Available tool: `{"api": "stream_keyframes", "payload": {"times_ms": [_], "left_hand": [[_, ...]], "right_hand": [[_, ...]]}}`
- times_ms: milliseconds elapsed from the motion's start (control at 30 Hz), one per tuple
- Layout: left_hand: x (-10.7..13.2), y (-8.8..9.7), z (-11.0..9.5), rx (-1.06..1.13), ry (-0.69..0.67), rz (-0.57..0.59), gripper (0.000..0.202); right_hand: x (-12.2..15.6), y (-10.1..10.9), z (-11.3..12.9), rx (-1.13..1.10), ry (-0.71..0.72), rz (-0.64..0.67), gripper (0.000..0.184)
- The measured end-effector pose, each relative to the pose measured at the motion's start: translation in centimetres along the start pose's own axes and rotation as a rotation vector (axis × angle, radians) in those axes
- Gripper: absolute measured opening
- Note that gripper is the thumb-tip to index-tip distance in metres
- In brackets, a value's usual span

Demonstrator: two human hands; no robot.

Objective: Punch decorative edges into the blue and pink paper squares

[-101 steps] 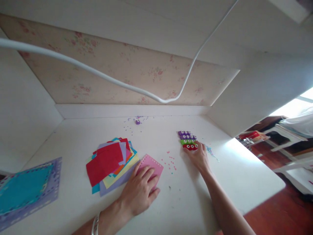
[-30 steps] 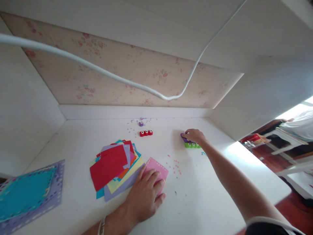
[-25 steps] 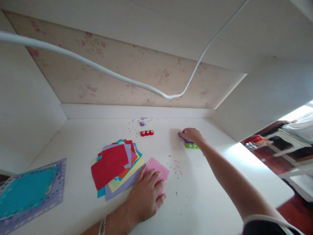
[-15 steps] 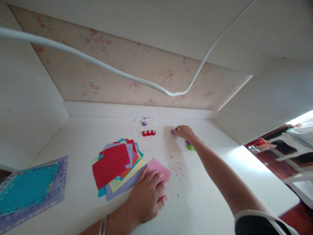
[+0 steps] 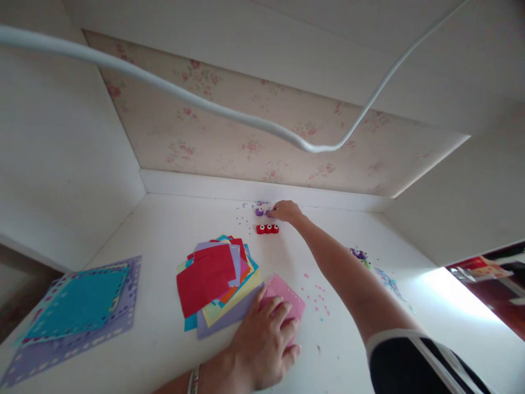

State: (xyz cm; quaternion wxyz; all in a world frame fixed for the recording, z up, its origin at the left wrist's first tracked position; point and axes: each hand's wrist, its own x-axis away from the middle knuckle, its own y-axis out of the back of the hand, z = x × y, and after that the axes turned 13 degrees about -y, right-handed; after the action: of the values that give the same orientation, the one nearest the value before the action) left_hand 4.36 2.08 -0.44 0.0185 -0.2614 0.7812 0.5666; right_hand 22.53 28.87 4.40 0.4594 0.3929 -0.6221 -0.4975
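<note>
My left hand (image 5: 264,339) lies flat on a pink sheet of paper (image 5: 287,291) that has small holes along its upper edge; the fingers are apart. Farther back, my right hand (image 5: 287,210) pinches a small purple paper punch (image 5: 269,213) low over the white tabletop. Just left of it stands another purple punch (image 5: 259,212). In front of these, several red punches (image 5: 267,229) form a short row. A fanned stack of coloured paper, with a red sheet (image 5: 207,279) on top, reaches to the left hand.
Punched purple sheets (image 5: 133,298) with a blue sheet (image 5: 82,303) on top lie at the left. Purple punches (image 5: 359,253) and green ones (image 5: 367,264) stand right of my forearm. Pink paper dots (image 5: 320,298) are scattered nearby. A white cable (image 5: 246,117) hangs across the view.
My right hand has carried the purple punch leftward, close beside the other purple one. Punches at the right are more exposed. My left hand stays on the pink paper while the view shifts.
</note>
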Motion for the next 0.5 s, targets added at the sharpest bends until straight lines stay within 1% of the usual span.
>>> {"api": "stream_keyframes", "payload": {"times_ms": [167,333,500], "left_hand": [[0.0,-0.5,0.2,0.006,0.013,-0.046,0.041],[0.3,-0.9,0.3,0.007,0.012,-0.029,0.044],[0.3,-1.0,0.3,0.007,0.013,-0.033,0.045]], "right_hand": [[-0.3,0.3,1.3,0.019,0.032,0.007,0.049],[0.1,0.5,1.6,0.017,0.036,0.009,0.049],[0.5,1.0,1.6,-0.019,0.029,-0.013,0.056]]}}
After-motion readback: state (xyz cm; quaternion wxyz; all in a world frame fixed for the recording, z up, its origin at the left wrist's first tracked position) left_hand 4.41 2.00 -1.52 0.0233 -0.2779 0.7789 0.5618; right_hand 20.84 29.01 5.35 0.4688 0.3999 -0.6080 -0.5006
